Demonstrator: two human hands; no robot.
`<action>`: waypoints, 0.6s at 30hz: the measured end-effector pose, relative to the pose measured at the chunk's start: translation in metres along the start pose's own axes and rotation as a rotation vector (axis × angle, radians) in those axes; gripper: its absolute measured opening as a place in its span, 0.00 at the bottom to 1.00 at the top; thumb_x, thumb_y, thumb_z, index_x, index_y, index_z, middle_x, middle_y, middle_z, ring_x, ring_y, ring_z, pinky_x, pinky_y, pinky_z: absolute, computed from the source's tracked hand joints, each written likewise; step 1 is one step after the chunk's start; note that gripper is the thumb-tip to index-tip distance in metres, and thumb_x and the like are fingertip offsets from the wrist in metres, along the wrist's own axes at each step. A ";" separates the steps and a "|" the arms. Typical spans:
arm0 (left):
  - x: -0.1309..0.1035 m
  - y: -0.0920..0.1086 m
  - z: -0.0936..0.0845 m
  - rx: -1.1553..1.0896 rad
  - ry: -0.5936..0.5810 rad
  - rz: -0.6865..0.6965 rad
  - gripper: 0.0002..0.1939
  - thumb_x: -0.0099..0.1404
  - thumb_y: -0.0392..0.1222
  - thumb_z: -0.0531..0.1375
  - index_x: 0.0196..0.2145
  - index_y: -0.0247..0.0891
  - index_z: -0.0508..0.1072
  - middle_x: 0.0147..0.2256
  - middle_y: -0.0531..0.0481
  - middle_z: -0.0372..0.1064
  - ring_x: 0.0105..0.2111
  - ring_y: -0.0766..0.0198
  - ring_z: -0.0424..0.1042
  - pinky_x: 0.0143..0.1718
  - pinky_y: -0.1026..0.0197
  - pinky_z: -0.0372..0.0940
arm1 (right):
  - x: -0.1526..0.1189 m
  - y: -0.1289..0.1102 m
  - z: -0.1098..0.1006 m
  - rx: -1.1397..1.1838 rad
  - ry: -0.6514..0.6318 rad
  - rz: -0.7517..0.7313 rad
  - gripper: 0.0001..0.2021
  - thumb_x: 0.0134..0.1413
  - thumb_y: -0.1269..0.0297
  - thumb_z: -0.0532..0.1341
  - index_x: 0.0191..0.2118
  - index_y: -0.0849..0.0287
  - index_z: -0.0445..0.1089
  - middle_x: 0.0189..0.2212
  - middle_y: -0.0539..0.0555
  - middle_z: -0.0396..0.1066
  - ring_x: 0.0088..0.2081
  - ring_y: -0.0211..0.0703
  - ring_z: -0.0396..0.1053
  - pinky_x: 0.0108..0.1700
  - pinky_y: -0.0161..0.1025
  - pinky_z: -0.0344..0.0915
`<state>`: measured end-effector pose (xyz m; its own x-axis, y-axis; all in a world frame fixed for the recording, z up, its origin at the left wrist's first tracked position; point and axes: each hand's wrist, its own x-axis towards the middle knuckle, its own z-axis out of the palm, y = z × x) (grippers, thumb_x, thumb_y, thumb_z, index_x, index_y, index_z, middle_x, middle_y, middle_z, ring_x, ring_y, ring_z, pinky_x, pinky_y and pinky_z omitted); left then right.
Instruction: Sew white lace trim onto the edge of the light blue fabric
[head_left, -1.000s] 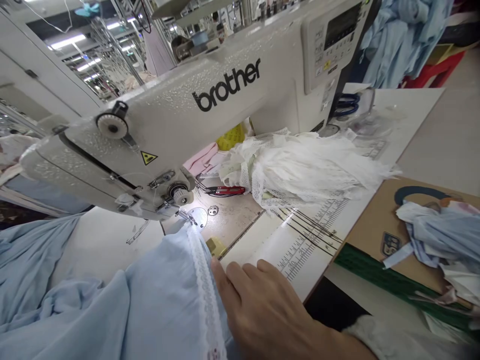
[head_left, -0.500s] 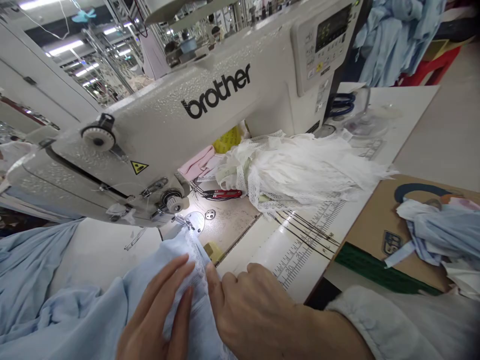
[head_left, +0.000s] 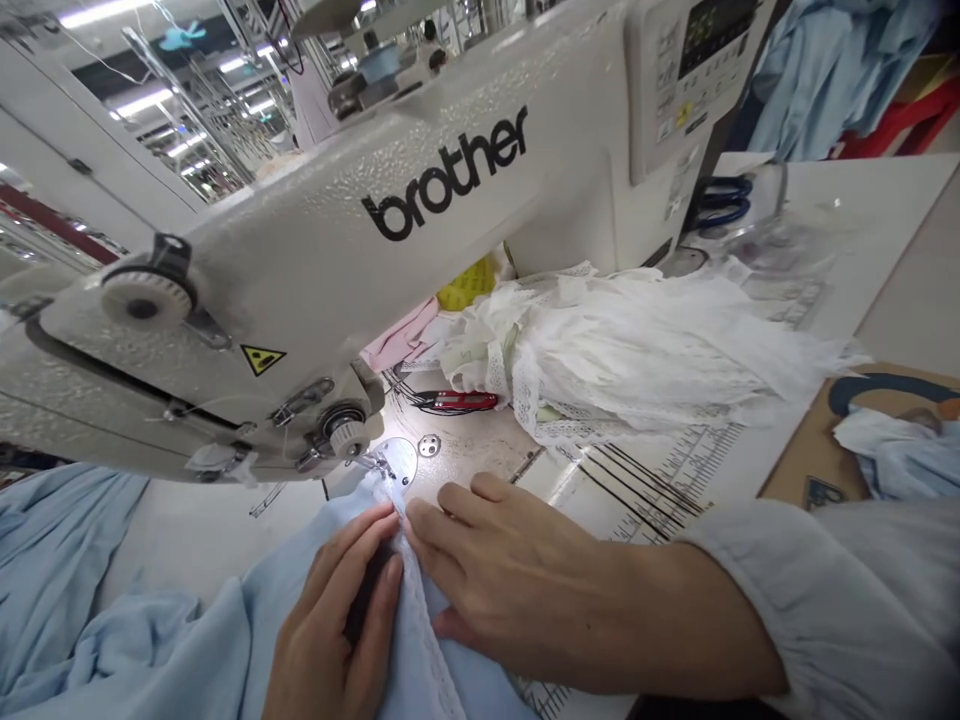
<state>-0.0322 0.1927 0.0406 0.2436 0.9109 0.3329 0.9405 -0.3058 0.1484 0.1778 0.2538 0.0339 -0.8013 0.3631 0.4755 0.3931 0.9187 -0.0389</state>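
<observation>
Light blue fabric [head_left: 210, 640] with white lace trim [head_left: 426, 630] lies in front of a sewing machine [head_left: 315, 240]. Near the machine, left hand [head_left: 337, 620] and right hand [head_left: 510, 575] touch the trim, fingers narrow; whether pinching, I cannot tell.

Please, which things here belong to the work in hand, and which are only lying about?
Belong to the job, it seems:
light-blue fabric, under the left hand and right hand
narrow white lace strip, running between them
textured grey-white sewing machine

Apparently just lying about:
loose heap of white lace-edged strips, perhaps supply
small red-and-black tool
folded pink cloth
</observation>
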 end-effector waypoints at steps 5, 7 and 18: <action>0.000 -0.008 -0.009 -0.058 -0.111 0.054 0.17 0.67 0.42 0.58 0.53 0.49 0.67 0.57 0.55 0.66 0.55 0.69 0.69 0.57 0.68 0.62 | 0.003 0.011 -0.005 0.048 -0.061 -0.072 0.20 0.61 0.49 0.60 0.42 0.65 0.73 0.41 0.58 0.69 0.40 0.48 0.61 0.40 0.44 0.57; 0.000 -0.008 -0.010 -0.075 -0.135 0.075 0.18 0.66 0.41 0.58 0.53 0.48 0.67 0.57 0.54 0.65 0.56 0.67 0.68 0.57 0.67 0.63 | 0.004 0.015 -0.005 0.094 -0.082 -0.083 0.20 0.62 0.49 0.60 0.41 0.65 0.73 0.41 0.56 0.69 0.40 0.47 0.61 0.42 0.44 0.57; 0.003 -0.008 0.001 0.016 0.023 0.048 0.15 0.69 0.37 0.53 0.52 0.43 0.68 0.54 0.54 0.68 0.54 0.73 0.67 0.60 0.73 0.56 | 0.006 0.024 -0.003 0.137 -0.121 -0.143 0.26 0.62 0.45 0.57 0.48 0.68 0.69 0.48 0.59 0.69 0.45 0.47 0.62 0.48 0.45 0.56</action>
<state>-0.0387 0.1981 0.0391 0.2829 0.8888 0.3606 0.9317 -0.3440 0.1167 0.1842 0.2779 0.0384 -0.8960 0.2363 0.3761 0.2137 0.9716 -0.1012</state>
